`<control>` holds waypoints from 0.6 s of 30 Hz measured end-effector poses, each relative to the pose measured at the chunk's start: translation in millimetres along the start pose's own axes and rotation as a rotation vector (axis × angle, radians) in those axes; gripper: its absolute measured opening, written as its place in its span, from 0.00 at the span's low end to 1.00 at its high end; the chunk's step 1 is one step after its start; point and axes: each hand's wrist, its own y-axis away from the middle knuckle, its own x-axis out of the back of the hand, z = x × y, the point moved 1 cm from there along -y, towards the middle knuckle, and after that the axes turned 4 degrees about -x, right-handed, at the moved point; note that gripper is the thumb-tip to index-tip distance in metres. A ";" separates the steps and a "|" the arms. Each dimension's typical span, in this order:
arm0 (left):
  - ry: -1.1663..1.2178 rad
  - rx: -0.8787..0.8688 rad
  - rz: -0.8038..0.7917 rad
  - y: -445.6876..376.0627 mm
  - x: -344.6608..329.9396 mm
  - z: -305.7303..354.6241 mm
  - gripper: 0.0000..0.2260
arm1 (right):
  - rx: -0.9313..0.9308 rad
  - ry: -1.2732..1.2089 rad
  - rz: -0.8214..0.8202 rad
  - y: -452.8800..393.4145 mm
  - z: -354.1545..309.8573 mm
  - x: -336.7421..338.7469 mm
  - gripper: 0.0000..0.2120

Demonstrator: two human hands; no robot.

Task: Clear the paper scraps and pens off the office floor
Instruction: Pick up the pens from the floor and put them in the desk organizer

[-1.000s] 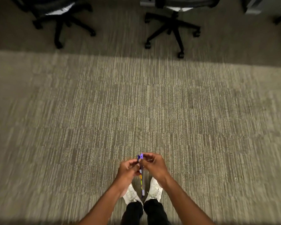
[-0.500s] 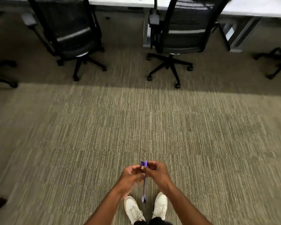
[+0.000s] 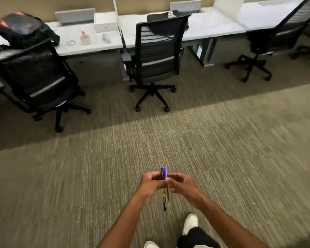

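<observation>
Grey-green ribbed office carpet (image 3: 222, 158) fills most of the head view, and no paper scraps or loose pens show on the stretch visible here. Compared with a second ago, the view has lifted from the floor: then only the wheeled bases of chairs showed, and now the long white desk (image 3: 213, 27) with the three black mesh office chairs, the middle one (image 3: 156, 56) straight ahead, is in sight, along with a dark backpack (image 3: 23, 29) on the desk at the left. What has not changed is the hold: the left hand (image 3: 150, 185) and the right hand (image 3: 182, 184) are together in front of the body, fingers pinched on the upper part of a small bundle of purple pens (image 3: 164, 190), which hangs nearly upright between them, purple caps above the fingertips and barrels pointing down toward the white shoes (image 3: 191, 222). My reading is that the picking-up is done for these pens and the person is now heading for the desk to set them down; how many pens are in the bundle is too blurred to tell.
</observation>
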 end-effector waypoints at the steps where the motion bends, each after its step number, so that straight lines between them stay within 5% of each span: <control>1: -0.010 0.006 -0.004 -6.4 -7.4 5.1 0.13 | -0.014 -0.018 -0.013 -0.2 1.8 8.1 0.17; 8: -0.101 0.034 -0.060 -62.3 -103.0 35.3 0.10 | -0.024 -0.144 0.012 -9.8 -1.9 95.8 0.20; 18: -0.360 -0.010 -0.365 -131.2 -305.6 64.3 0.10 | 0.066 -0.316 0.267 11.9 -19.8 271.9 0.18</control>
